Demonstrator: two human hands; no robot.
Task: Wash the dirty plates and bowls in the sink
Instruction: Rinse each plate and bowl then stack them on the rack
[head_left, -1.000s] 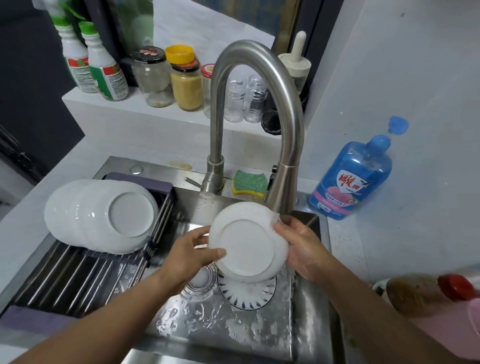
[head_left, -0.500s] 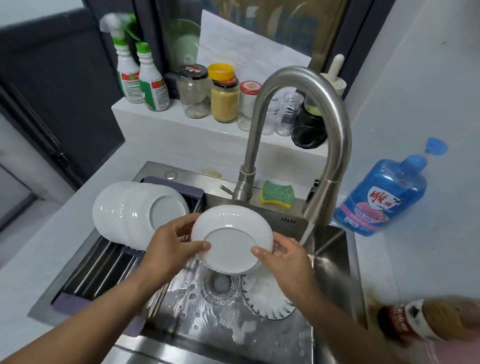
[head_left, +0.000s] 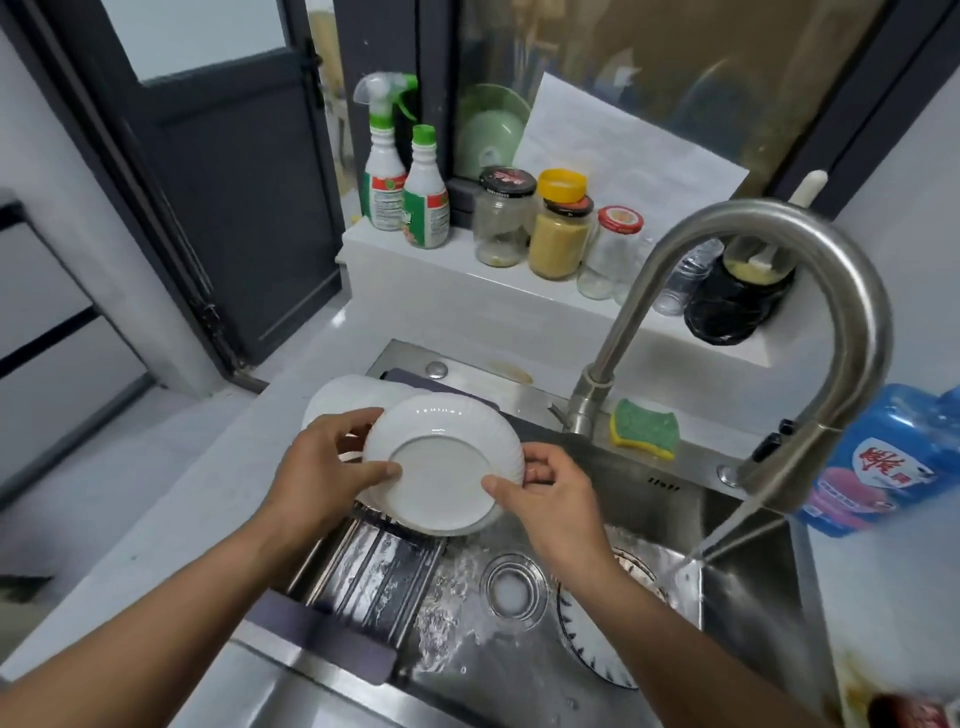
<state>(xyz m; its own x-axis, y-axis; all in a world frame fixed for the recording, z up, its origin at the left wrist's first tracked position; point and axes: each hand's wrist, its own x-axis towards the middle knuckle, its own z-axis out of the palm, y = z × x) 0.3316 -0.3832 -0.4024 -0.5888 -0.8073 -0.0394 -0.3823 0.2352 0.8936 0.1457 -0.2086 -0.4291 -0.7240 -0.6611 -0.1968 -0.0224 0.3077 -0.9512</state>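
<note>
- Both hands hold a white ribbed ceramic plate (head_left: 441, 462) tilted, underside toward the camera, above the left part of the stainless steel sink (head_left: 753, 587).
- The left hand (head_left: 317, 467) grasps the plate's left rim, thumb pressed on the underside.
- The right hand (head_left: 550, 499) grasps the right rim, thumb on the underside, fingers curled behind.
- A stack of white plates (head_left: 337, 395) stands just behind it (partly hidden) on the dark slatted drying rack (head_left: 374, 566).
- A curved brushed-steel faucet (head_left: 831, 291) runs water into the sink's right side, apart from the held plate.
- A white plate with dark rim marks (head_left: 587, 649) lies on the sink floor beside the drain.
- A green-and-yellow sponge (head_left: 645, 427) sits on the sink's back ledge.
</note>
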